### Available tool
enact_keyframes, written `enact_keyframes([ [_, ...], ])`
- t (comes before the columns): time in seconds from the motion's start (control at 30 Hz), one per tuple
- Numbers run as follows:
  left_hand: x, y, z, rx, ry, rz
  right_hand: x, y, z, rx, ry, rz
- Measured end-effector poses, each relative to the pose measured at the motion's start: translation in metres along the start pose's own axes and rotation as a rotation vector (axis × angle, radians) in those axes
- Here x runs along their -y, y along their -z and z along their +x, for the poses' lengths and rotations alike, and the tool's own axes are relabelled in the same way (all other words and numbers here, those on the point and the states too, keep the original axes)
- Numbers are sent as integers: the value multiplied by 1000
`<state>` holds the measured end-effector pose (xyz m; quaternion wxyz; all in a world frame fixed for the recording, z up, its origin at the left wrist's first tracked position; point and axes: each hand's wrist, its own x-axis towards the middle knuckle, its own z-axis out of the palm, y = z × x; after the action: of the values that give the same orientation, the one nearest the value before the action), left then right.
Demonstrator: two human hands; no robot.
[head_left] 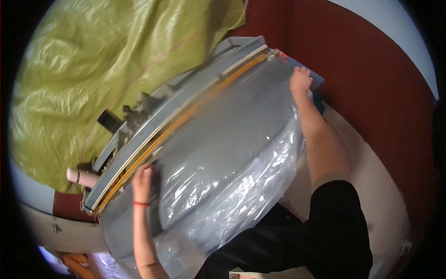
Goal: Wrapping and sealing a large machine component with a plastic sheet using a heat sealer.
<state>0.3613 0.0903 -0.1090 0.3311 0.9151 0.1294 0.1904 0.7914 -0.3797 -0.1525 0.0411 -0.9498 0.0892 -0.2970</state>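
Observation:
A large clear plastic sheet [223,195] lies over the slanting grey tabletop [125,232], its near part crumpled and shiny by my body. At the table's far right corner, my right hand [301,80] is closed on the sheet's edge, arm stretched out. My left hand [142,180], with a red cord on the wrist, is at the left by the long orange-yellow strip [179,122]. Its fingers are curled, apparently pinching the sheet's other end, though the thin film is hard to make out there. The sheet spans the space between both hands.
Behind the strip runs a long grey metal bar [181,95] with dark mechanical parts and a black box [110,121]. A pink roll [82,177] sticks out at the bar's left end. A yellow-green tarp [93,65] covers something bulky beyond. A dark red wall [367,97] stands at right.

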Motion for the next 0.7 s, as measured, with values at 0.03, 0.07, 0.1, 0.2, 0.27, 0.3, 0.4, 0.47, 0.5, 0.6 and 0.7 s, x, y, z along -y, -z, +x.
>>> enact_keyframes([
  [0.03,-36,-42,18,141,-79,-249,0,2,1,13,-20,-10],
  [0.07,-75,-82,31,264,-89,-444,0,3,1,28,-29,5],
  [0.1,-112,-115,43,415,11,-551,0,5,1,23,-37,20],
  [0.2,-211,-207,79,635,-45,-506,0,8,1,38,-55,18],
  [0.27,-255,-253,93,590,-85,-552,-1,7,2,41,-55,24],
  [0.3,-272,-275,100,540,-85,-378,-2,7,2,33,-52,32],
  [0.4,-295,-315,110,371,-234,4,-4,5,4,49,-63,74],
  [0.47,-301,-324,119,384,-160,-100,-6,5,4,47,-68,92],
  [0.5,-302,-323,121,437,-86,-208,-6,4,4,49,-61,98],
  [0.6,-299,-296,121,484,522,-1098,-6,4,3,50,-43,114],
  [0.7,-282,-246,86,793,464,-1192,-4,4,3,20,-37,-9],
])
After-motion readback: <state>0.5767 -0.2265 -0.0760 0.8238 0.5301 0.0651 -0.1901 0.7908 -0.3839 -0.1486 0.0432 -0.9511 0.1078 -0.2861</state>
